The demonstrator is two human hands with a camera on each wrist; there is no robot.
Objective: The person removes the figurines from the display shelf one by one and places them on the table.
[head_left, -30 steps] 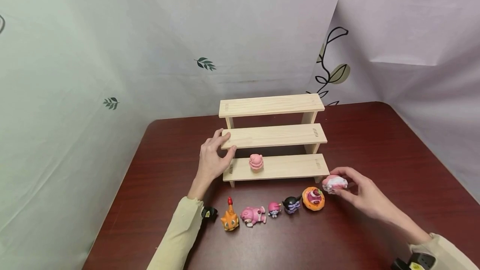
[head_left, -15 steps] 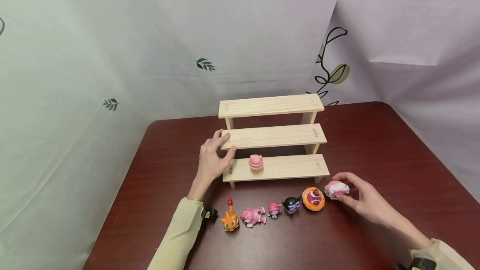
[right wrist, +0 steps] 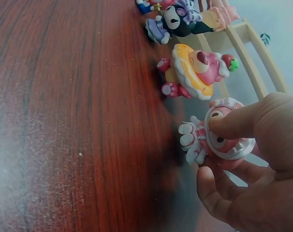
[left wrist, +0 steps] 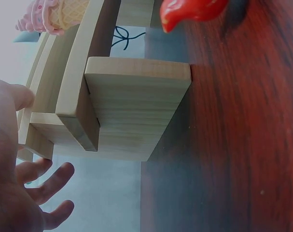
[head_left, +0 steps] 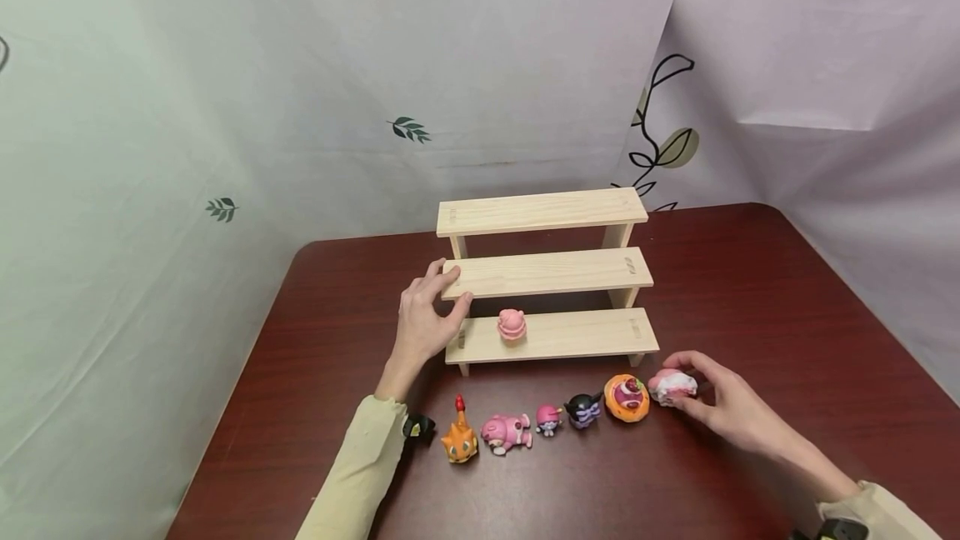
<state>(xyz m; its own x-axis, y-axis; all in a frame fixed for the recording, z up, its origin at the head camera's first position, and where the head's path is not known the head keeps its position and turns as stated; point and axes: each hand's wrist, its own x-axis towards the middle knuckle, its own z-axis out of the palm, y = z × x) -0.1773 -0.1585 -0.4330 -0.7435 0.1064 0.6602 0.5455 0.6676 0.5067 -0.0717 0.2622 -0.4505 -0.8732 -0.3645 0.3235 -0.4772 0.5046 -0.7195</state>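
Note:
My right hand (head_left: pixel 731 402) pinches a pink and white figurine (head_left: pixel 672 387) between thumb and fingers, low over the table at the right end of a row of figurines. In the right wrist view this figurine (right wrist: pixel 223 130) wears a white frilled bonnet, partly covered by my thumb. Just left of it sits a pink bear figurine with an orange ring (head_left: pixel 627 397). My left hand (head_left: pixel 427 319) grips the left end of a three-tier wooden display stand (head_left: pixel 551 272) at its middle step. A pink ice-cream-cone figurine (head_left: pixel 512 324) stands on the lowest step.
Along the row lie an orange figurine with a red-tipped tail (head_left: pixel 460 440), a pink figurine on its back (head_left: pixel 507 432), a small pink-hatted figurine (head_left: pixel 548 420) and a black-headed figurine (head_left: pixel 583 410). The dark red table (head_left: pixel 337 315) meets a patterned curtain (head_left: pixel 525 65) behind.
My right hand has brought the pink and white figurine down and slightly toward me, away from the stand's right corner. My left hand stays on the stand.

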